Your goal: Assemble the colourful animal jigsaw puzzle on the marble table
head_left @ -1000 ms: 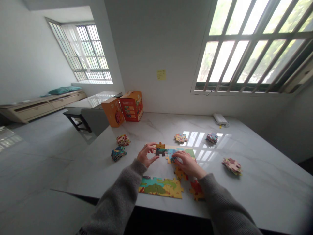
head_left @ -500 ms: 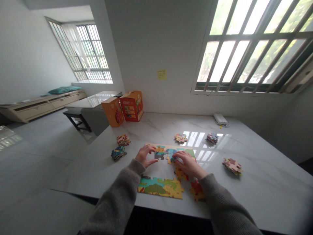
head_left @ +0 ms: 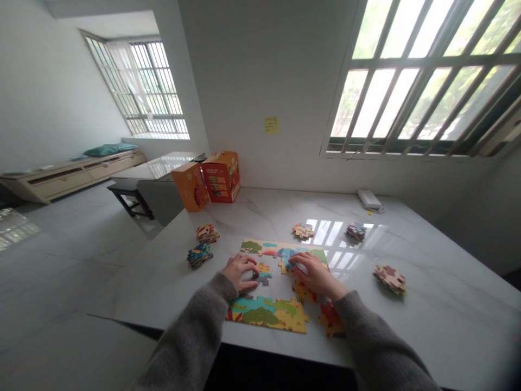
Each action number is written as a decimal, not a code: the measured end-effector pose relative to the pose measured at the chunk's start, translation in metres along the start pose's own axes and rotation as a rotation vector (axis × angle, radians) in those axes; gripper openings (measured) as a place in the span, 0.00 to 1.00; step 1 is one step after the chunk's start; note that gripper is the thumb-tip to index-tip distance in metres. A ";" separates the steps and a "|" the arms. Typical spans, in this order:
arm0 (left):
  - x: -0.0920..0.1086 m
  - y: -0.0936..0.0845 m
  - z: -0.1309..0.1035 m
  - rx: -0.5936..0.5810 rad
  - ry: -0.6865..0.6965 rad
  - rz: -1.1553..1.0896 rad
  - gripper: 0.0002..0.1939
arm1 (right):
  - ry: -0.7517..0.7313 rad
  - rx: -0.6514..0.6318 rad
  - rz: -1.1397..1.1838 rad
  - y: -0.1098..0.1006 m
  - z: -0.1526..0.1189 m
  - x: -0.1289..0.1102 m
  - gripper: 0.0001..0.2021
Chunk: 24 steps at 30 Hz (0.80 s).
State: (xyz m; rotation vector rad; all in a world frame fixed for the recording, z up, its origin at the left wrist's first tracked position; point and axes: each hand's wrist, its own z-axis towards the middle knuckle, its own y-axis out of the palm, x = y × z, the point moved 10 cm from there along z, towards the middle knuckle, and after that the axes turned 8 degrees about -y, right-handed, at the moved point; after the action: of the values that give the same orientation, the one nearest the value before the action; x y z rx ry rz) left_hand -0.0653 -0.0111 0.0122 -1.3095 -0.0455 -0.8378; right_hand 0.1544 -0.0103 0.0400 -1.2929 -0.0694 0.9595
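Note:
A small joined cluster of jigsaw pieces, orange, teal and grey, lies on the table inside a partly joined puzzle. My left hand has its thumb and curled fingers around the left side of this cluster. My right hand rests on the right part of the puzzle, fingertips on the blue elephant pieces. An upper strip with green trees runs along the top. The lower strip, teal, green and yellow, lies nearest me. Orange pieces are partly hidden beneath my right forearm.
Stacks of pieces lie on the marble table: a red-and-cream stack, a dark teal stack, a yellow stack, a purple stack and a pink stack. Orange boxes and a white device stand behind.
My left hand has moved toward me with the small cluster, which now sits apart from the upper strip. My right hand has stayed on the elephant pieces.

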 end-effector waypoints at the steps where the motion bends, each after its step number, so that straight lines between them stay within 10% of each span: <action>1: 0.001 -0.001 0.000 0.001 0.000 -0.001 0.12 | -0.011 0.030 0.008 -0.004 0.001 0.002 0.10; 12: 0.016 -0.043 0.004 0.237 0.014 -0.165 0.05 | 0.072 0.291 -0.171 -0.065 0.054 0.093 0.14; 24: 0.017 -0.034 0.006 0.169 -0.008 -0.202 0.07 | 0.135 0.067 -0.375 -0.034 0.079 0.119 0.09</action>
State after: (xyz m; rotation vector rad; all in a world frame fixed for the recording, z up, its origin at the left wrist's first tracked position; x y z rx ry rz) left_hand -0.0697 -0.0154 0.0504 -1.1612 -0.2535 -0.9782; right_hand 0.2059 0.1275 0.0404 -1.2256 -0.1674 0.5493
